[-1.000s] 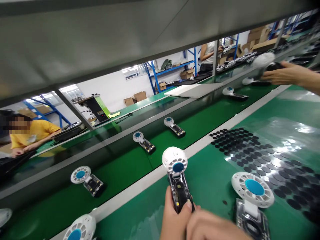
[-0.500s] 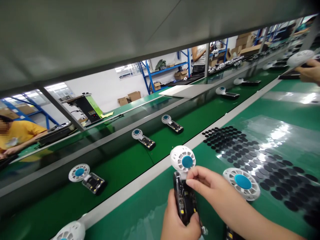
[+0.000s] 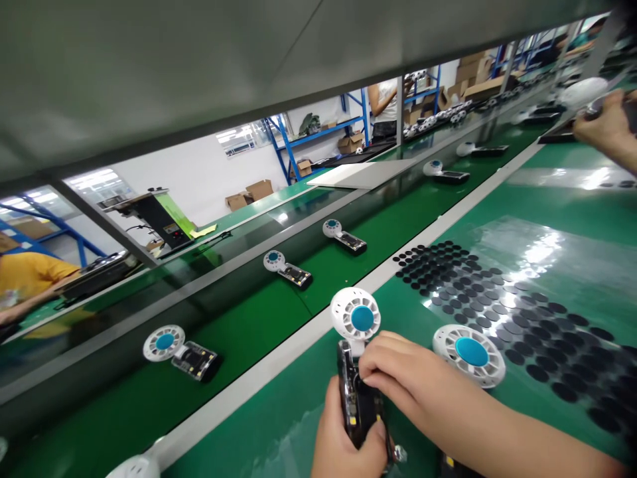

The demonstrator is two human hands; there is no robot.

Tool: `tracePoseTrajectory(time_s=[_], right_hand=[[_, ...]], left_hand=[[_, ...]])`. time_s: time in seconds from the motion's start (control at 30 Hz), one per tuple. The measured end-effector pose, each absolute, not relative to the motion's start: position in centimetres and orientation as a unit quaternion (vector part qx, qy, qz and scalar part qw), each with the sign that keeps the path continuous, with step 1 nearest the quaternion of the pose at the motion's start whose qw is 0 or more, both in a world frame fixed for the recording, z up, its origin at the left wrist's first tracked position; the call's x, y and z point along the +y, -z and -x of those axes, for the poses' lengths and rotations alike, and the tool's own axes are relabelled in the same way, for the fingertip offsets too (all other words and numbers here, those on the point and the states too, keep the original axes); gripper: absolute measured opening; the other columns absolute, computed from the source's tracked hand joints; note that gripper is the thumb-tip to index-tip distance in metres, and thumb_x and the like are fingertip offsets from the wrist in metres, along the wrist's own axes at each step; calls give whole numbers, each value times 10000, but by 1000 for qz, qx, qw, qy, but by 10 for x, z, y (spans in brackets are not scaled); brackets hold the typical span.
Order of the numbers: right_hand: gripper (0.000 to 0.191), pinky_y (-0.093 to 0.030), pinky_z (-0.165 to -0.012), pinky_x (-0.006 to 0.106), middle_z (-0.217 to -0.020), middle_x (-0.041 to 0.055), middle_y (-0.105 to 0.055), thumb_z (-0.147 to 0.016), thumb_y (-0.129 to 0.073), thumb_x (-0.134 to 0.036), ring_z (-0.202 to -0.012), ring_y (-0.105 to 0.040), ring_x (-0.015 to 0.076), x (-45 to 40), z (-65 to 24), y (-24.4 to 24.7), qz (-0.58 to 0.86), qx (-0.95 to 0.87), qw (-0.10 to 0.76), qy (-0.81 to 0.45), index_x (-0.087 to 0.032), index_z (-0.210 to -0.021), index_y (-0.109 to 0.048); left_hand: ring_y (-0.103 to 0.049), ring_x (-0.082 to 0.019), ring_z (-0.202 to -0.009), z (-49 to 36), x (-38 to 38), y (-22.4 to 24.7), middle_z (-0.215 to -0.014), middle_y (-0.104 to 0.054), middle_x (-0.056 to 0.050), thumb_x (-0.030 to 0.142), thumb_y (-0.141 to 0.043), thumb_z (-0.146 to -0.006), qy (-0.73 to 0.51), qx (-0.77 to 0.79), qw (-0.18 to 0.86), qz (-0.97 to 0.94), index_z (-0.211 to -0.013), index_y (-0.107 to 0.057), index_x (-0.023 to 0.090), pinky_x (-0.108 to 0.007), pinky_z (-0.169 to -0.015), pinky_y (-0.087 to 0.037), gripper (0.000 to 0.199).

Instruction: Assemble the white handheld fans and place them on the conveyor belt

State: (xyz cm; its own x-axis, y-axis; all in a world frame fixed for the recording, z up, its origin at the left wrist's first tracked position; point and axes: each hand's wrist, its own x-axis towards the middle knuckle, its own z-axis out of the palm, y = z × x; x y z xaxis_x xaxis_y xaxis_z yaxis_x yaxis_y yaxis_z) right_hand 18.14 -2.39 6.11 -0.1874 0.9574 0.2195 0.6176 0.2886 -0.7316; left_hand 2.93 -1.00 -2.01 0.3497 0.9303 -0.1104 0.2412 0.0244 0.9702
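Note:
My left hand (image 3: 343, 435) is wrapped round the black body of a small device (image 3: 354, 318), which has a round white vented head with a blue centre. The device stands upright over the green bench. My right hand (image 3: 398, 372) is pinched at the top of the black body, just under the white head; anything between its fingertips is hidden. A second white head with a blue disc (image 3: 470, 352) lies beside my right forearm. Farther right is a clear sheet with rows of black round pads (image 3: 478, 299).
A green conveyor (image 3: 259, 318) carries several similar devices (image 3: 196, 362) along the left. Another person's hand (image 3: 607, 126) holds a white-headed device at the far right. A person in yellow (image 3: 34, 279) sits across the line. A grey panel (image 3: 199, 60) hangs overhead.
My right fingers have moved slightly down from the neck onto the top of the black body. The view has shifted a little, and the devices on the conveyor have moved slightly.

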Motion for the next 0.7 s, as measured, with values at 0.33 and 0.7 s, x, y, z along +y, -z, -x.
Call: tracePoseTrajectory(time_s=[0.33, 0.7], right_hand=[[221, -406, -604, 207, -735, -26, -512, -792, -442, 5, -736, -495, 120, -25, -183, -63, 540, -739, 318, -248, -193, -699, -476], [217, -421, -574, 220, -706, -12, -526, -766, -487, 19, -700, -497, 127, -24, -177, -57, 546, -751, 328, -175, -168, -664, -526]], left_hand=[[-518, -168, -591, -27, -10, 22, -708, -546, -17, 253, -492, -632, -299, 488, 534, -622, -1039, -428, 166, -296, -581, -426, 421], [-528, -158, -546, -24, -7, 34, -612, -544, 4, 266, -561, -647, -301, 481, 546, -617, -923, -483, 193, -266, -536, -430, 296]])
